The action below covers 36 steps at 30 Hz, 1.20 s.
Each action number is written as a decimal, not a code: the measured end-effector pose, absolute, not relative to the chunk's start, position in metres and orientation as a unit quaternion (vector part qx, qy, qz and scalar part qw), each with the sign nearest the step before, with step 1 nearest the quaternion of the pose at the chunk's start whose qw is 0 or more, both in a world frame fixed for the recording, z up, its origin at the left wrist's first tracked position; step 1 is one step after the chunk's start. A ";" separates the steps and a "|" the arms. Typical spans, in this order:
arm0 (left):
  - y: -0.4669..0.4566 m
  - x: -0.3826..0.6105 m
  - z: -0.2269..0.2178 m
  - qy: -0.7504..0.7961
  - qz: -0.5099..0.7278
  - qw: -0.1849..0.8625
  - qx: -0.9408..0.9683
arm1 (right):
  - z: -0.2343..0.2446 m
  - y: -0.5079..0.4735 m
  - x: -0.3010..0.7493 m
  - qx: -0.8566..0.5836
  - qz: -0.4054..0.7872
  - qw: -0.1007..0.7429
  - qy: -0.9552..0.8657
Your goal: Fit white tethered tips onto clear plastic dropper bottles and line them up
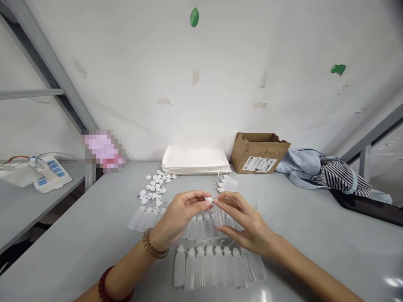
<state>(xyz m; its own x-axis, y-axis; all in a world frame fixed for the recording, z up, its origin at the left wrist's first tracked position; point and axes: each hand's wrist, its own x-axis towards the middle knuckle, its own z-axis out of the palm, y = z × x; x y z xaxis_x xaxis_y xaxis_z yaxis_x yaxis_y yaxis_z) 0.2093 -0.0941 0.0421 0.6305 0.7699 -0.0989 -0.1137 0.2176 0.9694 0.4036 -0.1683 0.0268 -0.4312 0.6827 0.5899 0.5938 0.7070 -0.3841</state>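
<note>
Between finger and thumb, my left hand (pixel 189 209) pinches a small white cap (pixel 209 200). My right hand (pixel 241 218) grips a translucent plastic bottle (pixel 218 216) upright by its side, its neck close to the cap. Whether cap and bottle touch is hard to make out. Below both hands lies a front row of similar bottles (pixel 209 266). Another row (pixel 199 228) lies partly hidden behind the hands. More bottles (pixel 143 219) rest left of my left wrist. A loose pile of white caps (pixel 154 188), some with thin needle tips, is spread beyond my left hand.
Against the wall lies a stack of white flat packs (pixel 195 161). Beside it stands an open cardboard box (pixel 260 153), with light blue and striped cloth (pixel 327 172) to its right. Several bottles (pixel 227 183) lie before the stack. A white device (pixel 53 173) sits on the left table.
</note>
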 end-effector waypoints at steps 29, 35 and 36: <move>-0.095 0.207 0.053 0.340 0.250 0.720 0.551 | 0.026 -0.174 0.404 -0.346 0.017 0.404 -0.846; -0.094 0.202 0.060 0.351 0.241 0.678 0.600 | 0.029 -0.176 0.406 -0.354 0.044 0.376 -0.855; -0.093 0.201 0.061 0.352 0.239 0.668 0.610 | 0.030 -0.177 0.405 -0.359 0.056 0.363 -0.858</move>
<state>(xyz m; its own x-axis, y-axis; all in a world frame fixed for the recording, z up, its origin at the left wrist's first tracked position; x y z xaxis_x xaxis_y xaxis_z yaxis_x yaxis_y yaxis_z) 0.2010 -0.0934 0.0607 0.6371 0.7497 -0.1791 0.1100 0.1415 0.9838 0.4049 -0.1770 0.0304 -0.4789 0.6571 0.5821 0.5756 0.7357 -0.3569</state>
